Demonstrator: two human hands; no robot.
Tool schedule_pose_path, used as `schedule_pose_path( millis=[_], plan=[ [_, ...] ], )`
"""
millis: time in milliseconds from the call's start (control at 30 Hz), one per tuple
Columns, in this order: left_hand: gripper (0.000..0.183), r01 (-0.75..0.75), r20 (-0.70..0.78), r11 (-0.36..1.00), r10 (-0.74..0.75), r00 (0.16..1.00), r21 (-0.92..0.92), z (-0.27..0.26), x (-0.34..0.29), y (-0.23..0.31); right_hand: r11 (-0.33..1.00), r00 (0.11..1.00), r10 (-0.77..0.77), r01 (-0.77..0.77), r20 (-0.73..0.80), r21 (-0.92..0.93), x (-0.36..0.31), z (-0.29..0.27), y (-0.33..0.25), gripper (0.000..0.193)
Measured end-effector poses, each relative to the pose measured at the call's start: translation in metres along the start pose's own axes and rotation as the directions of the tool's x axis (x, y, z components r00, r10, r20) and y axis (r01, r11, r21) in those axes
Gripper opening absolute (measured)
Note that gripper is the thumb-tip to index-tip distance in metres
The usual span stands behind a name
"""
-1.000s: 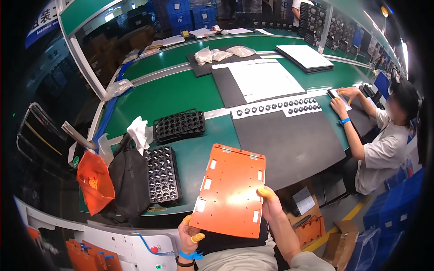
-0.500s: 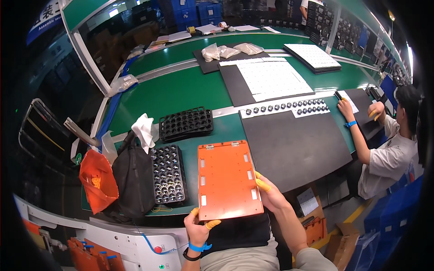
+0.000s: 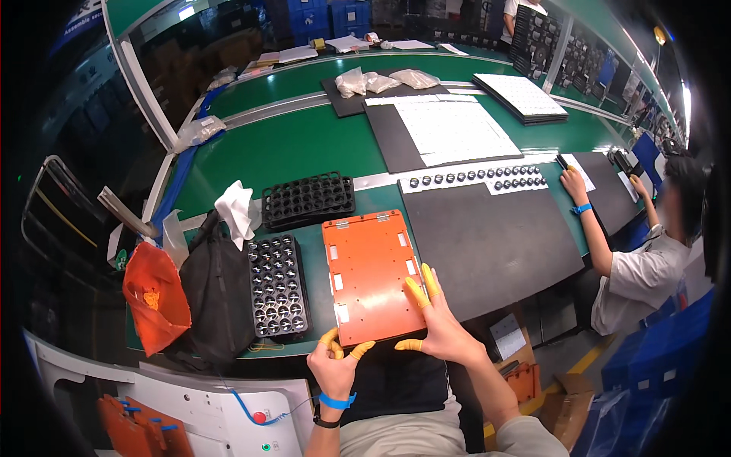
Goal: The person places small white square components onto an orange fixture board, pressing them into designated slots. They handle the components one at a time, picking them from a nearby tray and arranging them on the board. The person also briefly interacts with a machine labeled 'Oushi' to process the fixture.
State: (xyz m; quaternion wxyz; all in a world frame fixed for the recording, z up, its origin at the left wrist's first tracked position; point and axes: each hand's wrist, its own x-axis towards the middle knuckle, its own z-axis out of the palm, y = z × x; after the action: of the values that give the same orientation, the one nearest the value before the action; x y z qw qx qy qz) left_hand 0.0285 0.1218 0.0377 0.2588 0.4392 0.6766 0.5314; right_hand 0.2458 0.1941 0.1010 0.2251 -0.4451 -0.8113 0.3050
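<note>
One sign (image 3: 81,23) bears lettering; hands (image 3: 333,372) (image 3: 447,329) touch orange board (image 3: 373,282).

Far beyond the orange board (image 3: 373,278) and to its left, a blue sign (image 3: 72,30) carries white lettering, dim and partly cut off. Straight beyond the board, a blue bin (image 3: 350,11) bears a small white label, too small to read. Well to the board's right and nearer the wearer, blue crates (image 3: 640,365) have pale labels, likewise unreadable.
</note>
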Motion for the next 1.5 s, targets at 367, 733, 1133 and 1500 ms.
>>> schedule_pose_path(
  millis=[367, 733, 1133, 1500],
  plan=[
    [0.055, -0.109, -0.041, 0.981, 0.117, 0.992, 0.159, 0.003, 0.000, 0.014, 0.844, 0.937, -0.332, 0.242, -0.111, -0.479, 0.014, 0.021, 0.006, 0.071],
    [0.055, -0.081, -0.005, 0.971, 0.085, 0.996, 0.226, -0.006, 0.001, 0.019, 0.873, 0.747, -0.464, 0.477, -0.476, -0.102, 0.110, -0.076, -0.030, 0.071],
    [0.064, -0.114, 0.012, 0.950, 0.116, 0.993, 0.289, -0.006, 0.003, 0.016, 0.721, 0.890, 0.291, 0.036, -0.350, 0.692, 0.262, -0.055, 0.037, 0.031],
    [0.065, -0.103, -0.001, 0.936, 0.109, 0.994, 0.338, -0.006, 0.001, 0.018, 0.955, 0.889, 0.166, -0.252, -0.427, -0.153, 0.237, -0.044, 0.045, 0.045]
  ],
)
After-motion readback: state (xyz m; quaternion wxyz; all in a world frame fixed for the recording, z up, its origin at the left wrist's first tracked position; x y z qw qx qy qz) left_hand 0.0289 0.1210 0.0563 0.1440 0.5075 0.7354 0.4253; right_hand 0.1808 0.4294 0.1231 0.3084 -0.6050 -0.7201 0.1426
